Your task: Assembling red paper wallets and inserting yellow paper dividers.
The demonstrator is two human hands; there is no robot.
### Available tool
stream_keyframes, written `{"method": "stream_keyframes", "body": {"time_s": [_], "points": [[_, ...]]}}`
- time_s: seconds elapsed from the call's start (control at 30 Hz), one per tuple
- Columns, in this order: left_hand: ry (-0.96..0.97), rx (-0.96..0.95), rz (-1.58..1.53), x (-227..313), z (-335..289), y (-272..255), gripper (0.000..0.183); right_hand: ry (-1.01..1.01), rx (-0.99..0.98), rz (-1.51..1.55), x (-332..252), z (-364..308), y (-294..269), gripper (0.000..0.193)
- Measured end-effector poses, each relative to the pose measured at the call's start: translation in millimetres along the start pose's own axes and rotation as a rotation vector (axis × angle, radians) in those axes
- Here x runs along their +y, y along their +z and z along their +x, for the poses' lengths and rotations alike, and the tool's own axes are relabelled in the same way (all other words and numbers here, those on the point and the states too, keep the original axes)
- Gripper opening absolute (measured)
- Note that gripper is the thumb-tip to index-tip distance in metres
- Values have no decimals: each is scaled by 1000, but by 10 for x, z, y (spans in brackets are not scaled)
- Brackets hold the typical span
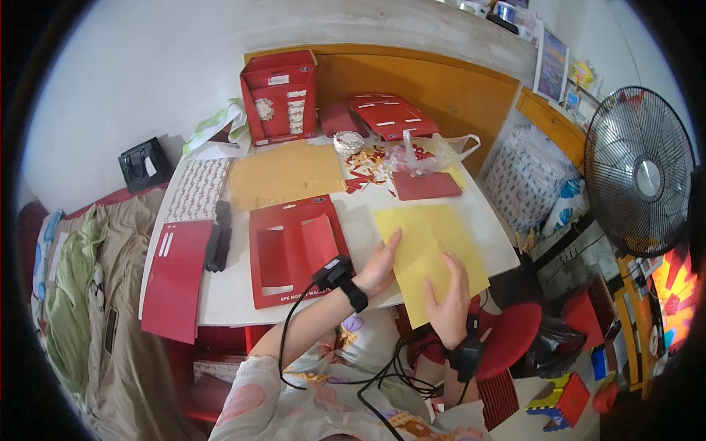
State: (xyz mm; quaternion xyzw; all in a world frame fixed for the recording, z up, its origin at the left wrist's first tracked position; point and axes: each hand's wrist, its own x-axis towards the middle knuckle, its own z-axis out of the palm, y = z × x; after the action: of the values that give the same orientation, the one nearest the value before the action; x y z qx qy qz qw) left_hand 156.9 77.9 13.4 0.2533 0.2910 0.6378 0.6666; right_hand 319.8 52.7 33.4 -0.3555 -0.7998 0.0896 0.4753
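Observation:
A yellow sheet of paper [424, 234] lies tilted over the front right of the white table, its lower corner reaching past the edge. My left hand [379, 269] holds the sheet's left side, thumb along the edge and the other fingers partly hidden. Over its lower right part is my right hand [449, 303], thumb and fingers apart; whether it touches the paper is hard to tell. Left of my hands lies a red cardboard packet [273, 295] with a cut-out window and a red piece [318, 242] inside.
Behind are a tan sheet [290, 173], paper scraps [366, 167], a dark red card [426, 186] and a red display box [279, 95]. At left lie a red sheet [170, 283] and a black object [218, 237]. Cables [393, 371] trail from both wrists; a fan [643, 173] stands right.

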Motion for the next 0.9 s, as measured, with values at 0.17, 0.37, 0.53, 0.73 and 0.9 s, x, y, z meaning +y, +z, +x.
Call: {"method": "stream_keyframes", "body": {"time_s": [0.17,0.37,0.53,0.73,0.9], "points": [[-61,124,184,-66,35,-150,61,121,-311,-165,294,-186,96,76],[446,-66,1155,506,-709,-192,28,200,-321,-227,585,-104,131,78],[640,-58,1920,793,-1341,-581,24,42,-212,-263,436,-68,189,72],[742,127,2257,707,-1692,-969,26,-306,-266,152,-125,-46,494,65],[817,96,2103,791,-1690,-951,28,-471,-341,266,-403,16,761,64]]}}
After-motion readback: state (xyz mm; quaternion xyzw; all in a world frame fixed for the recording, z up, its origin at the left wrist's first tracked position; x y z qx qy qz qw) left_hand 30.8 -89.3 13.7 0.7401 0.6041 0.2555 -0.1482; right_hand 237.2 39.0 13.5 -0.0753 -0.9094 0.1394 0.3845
